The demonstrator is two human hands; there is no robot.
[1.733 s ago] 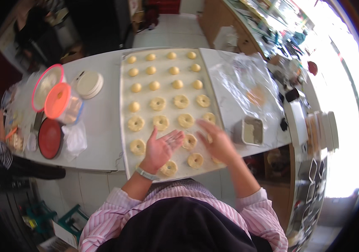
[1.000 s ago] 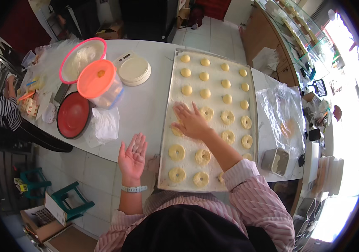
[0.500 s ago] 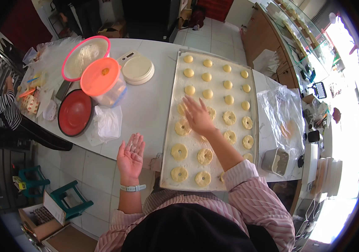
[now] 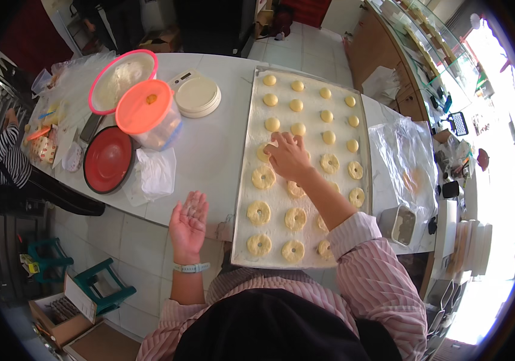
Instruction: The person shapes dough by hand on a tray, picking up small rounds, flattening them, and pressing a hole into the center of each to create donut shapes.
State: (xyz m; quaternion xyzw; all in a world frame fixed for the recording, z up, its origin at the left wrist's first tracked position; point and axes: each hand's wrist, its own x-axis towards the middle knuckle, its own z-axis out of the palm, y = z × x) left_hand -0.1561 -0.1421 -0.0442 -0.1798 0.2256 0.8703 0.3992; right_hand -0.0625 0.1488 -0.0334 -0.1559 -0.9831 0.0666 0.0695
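Observation:
On a long floured tray (image 4: pixel 276 231), rows of smooth round dough balls (image 4: pixel 296 105) fill the far half. Flattened dough rings (image 4: pixel 258 213) with a small hole in the middle lie in the near half. My right hand (image 4: pixel 290 161) is over the tray where the two kinds meet. Its fingers are bent and apart, with the tips at a dough piece (image 4: pixel 262 153) in the left column, partly covered by them. The hand also hides part of the neighbouring dough. My left hand (image 4: pixel 189 225) is held palm up off the table's front edge, open, with flour on its fingers.
Left on the table are an orange-lidded tub (image 4: pixel 145 107), a pink-rimmed bowl (image 4: pixel 122 75), a kitchen scale (image 4: pixel 197 95), a red plate (image 4: pixel 109 159) and a plastic bag (image 4: pixel 154 174). Right of the tray lie plastic sheeting (image 4: pixel 403 156) and a container (image 4: pixel 401 225). A person in stripes (image 4: pixel 4 153) stands far left.
My right hand has gone from flat, outstretched fingers to bent ones, their tips now at the left-column dough piece. My left hand has hardly moved.

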